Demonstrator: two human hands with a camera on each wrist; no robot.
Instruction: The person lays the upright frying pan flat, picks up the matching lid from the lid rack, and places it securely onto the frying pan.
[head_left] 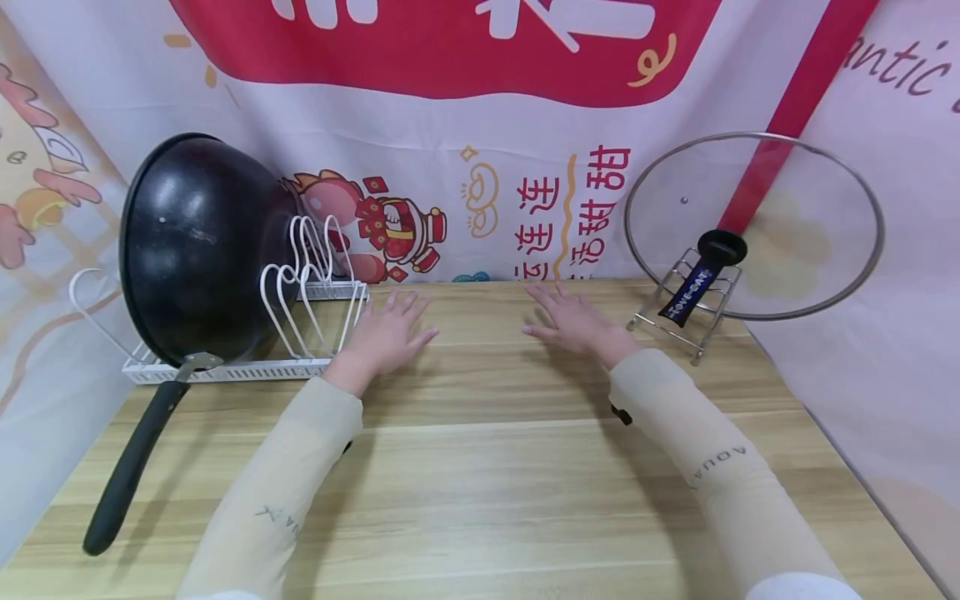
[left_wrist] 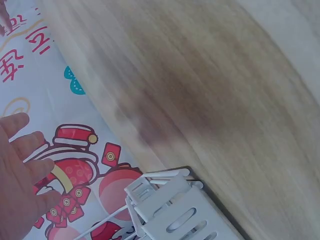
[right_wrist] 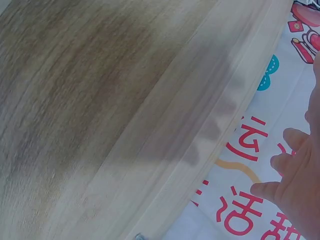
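Note:
My left hand [head_left: 385, 336] hovers over the table, fingers spread and holding nothing, just right of a white rack [head_left: 247, 368]. That rack bears a black wok [head_left: 206, 242], tilted on its side, its dark handle [head_left: 138, 467] reaching down toward the front left. In the left wrist view the hand [left_wrist: 22, 175] shows loose, separated fingers near the rack's end [left_wrist: 185, 215]. My right hand [head_left: 576, 323] is also raised with extended fingers and nothing in them. To its right a small wire stand [head_left: 701, 346] carries a glass lid [head_left: 795, 208] with a black knob handle [head_left: 686, 292].
The wooden table [head_left: 465, 500] stretches between and below both arms. Behind it hangs a printed cloth [head_left: 465, 142] with red lettering and cartoon figures, close beyond the fingertips. The lid overhangs the table's right edge.

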